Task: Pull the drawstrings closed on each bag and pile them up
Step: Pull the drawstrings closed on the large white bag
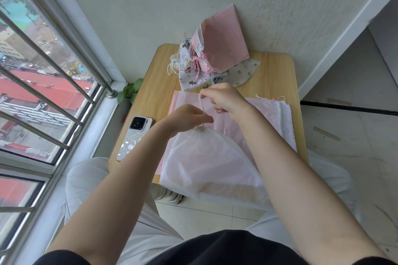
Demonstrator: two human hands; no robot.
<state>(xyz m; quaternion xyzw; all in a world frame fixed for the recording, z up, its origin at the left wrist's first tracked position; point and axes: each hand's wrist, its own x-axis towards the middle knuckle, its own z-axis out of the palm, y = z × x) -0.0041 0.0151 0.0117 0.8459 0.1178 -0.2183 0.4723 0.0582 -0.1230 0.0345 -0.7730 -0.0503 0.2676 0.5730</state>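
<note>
a sheer white drawstring bag (206, 161) lies at the near edge of the small wooden surface (273, 75), its lower part hanging over the edge toward the person's lap. its mouth is gathered into a tight pucker just below the left hand (189, 117), whose fingers are curled and pinch the bag's neck. the right hand (224, 98) is raised just beyond it, fingers curled round the white drawstring (202, 105), which runs taut from that hand down to the gathered mouth. under the white bag lie flat pink bags (265, 118) spread across the surface, with a white one showing at the right edge. at the far end, against the wall, is a pile of closed bags (206, 60): a large pink one leaning on the wall, with smaller cat-print ones and a pale leaf-print one beneath. a phone (134, 135) in a patterned case lies face down at the left edge of the surface, beside the window.
</note>
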